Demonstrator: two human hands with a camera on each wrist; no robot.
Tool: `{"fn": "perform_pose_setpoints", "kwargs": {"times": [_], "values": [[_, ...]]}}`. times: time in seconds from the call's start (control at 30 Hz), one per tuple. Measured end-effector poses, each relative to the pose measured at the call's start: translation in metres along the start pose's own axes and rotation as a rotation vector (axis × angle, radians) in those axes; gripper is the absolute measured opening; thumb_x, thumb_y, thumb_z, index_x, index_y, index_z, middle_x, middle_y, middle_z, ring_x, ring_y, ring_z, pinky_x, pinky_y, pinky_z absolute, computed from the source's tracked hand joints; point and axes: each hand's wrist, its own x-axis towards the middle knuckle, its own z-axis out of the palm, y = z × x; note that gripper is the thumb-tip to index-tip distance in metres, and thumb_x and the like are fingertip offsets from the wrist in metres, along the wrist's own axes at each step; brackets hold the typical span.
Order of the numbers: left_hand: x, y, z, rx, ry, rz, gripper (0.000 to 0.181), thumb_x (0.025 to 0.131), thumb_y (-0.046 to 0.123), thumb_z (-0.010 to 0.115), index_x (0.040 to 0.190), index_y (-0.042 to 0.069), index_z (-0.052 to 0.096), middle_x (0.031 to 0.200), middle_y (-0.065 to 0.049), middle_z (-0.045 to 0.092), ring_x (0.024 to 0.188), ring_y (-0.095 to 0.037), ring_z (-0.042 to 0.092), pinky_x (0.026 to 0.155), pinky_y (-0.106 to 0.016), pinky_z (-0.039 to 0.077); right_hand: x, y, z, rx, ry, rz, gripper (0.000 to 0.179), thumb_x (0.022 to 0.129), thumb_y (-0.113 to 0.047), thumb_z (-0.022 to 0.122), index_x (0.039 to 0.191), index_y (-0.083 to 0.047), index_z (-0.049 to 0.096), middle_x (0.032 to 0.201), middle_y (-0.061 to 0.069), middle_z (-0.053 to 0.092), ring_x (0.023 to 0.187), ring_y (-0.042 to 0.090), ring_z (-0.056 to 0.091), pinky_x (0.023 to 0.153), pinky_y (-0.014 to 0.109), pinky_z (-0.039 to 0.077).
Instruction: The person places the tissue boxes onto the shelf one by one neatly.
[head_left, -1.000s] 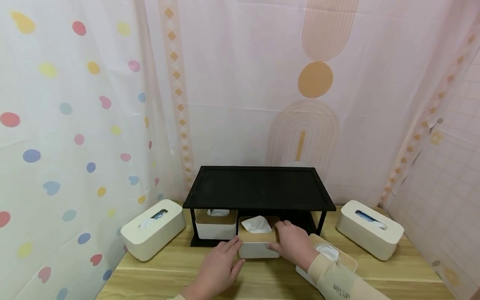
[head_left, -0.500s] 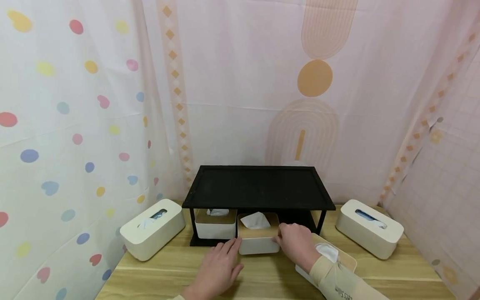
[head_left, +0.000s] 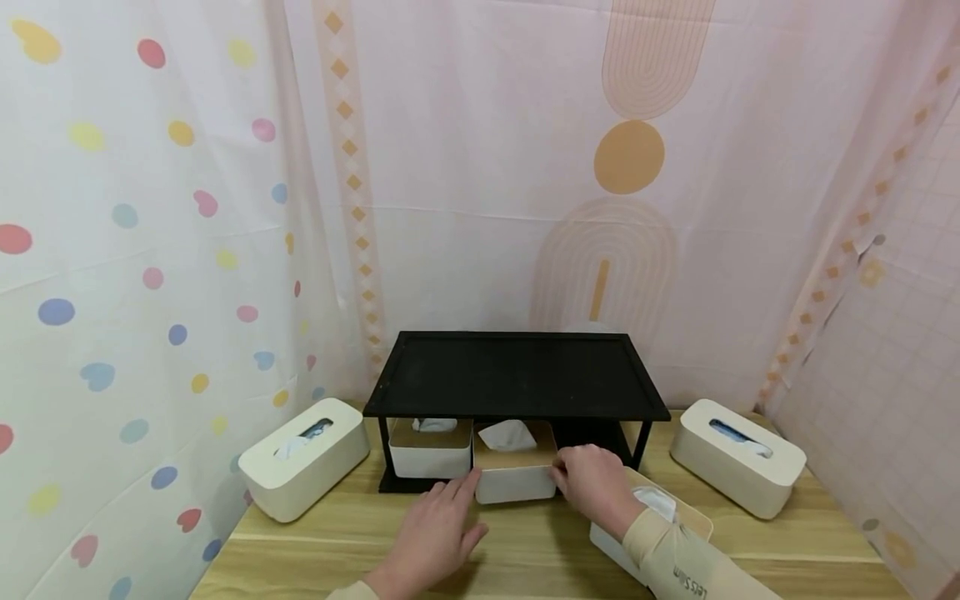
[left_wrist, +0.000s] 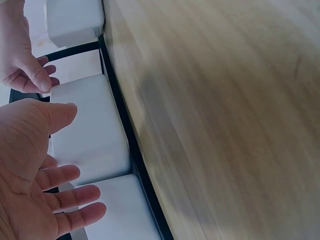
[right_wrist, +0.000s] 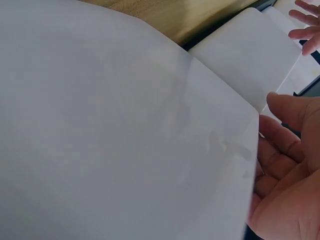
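Middle tissue box (head_left: 516, 486) has slid deeper over the front edge of the rack (head_left: 517, 375), seemingly nearly in place. Left hand (head_left: 431, 537), fingers extended, touches its left corner; right hand (head_left: 597, 485) grips its right

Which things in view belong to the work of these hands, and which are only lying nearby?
In the job, it seems:
left hand, right hand
middle box between them
black rack
left box in the rack
probably the wood-topped box partly behind the right forearm

Apparently lying nearby:
left cream box
right cream box
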Motion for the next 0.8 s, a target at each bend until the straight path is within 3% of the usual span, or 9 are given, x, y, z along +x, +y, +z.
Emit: {"fn": "perform_pose_setpoints", "kwargs": {"times": [0.2, 0.43, 0.63, 0.8], "values": [[0.006, -0.002, 0.001, 0.002, -0.029, -0.028, 0.080, 0.093, 0.042, 0.083, 0.155, 0.002, 0.051, 0.128, -0.014, 0.076, 0.103, -0.029, 0.075, 0.082, -0.045, 0.062, -0.003, 0.001, 0.000, 0.034, -0.057, 0.015, 0.017, 0.090, -0.022, 0.086, 0.098, -0.014, 0.074, 0.074, -0.002, 0.071, 0.056, 0.010, 0.058, 0.051, 0.028, 0.046], [0.014, -0.006, 0.005, 0.006, -0.041, -0.049, 0.085, 0.090, 0.043, 0.085, 0.155, 0.001, 0.049, 0.103, -0.008, 0.079, 0.083, -0.025, 0.073, 0.068, -0.038, 0.057, -0.005, 0.002, 0.000, 0.071, -0.131, 0.045, 0.034, 0.091, -0.028, 0.086, 0.116, -0.011, 0.072, 0.072, 0.001, 0.070, 0.056, 0.013, 0.058, 0.049, 0.030, 0.045], [0.019, -0.007, 0.007, 0.012, -0.009, -0.051, 0.085, 0.088, 0.042, 0.087, 0.153, 0.001, 0.050, 0.100, -0.009, 0.079, 0.082, -0.025, 0.074, 0.066, -0.039, 0.057, -0.004, 0.002, -0.001, 0.095, -0.166, 0.069, 0.040, 0.092, -0.029, 0.085, 0.124, -0.011, 0.070, 0.069, 0.000, 0.068, 0.054, 0.012, 0.055, 0.048, 0.031, 0.042], [0.023, -0.007, 0.006, -0.006, -0.024, -0.071, 0.085, 0.089, 0.041, 0.087, 0.154, 0.001, 0.050, 0.102, -0.010, 0.080, 0.082, -0.024, 0.075, 0.065, -0.039, 0.057, -0.004, 0.004, 0.001, 0.106, -0.201, 0.079, 0.044, 0.093, -0.030, 0.084, 0.130, -0.011, 0.069, 0.073, 0.000, 0.070, 0.055, 0.012, 0.057, 0.047, 0.032, 0.042]]}}
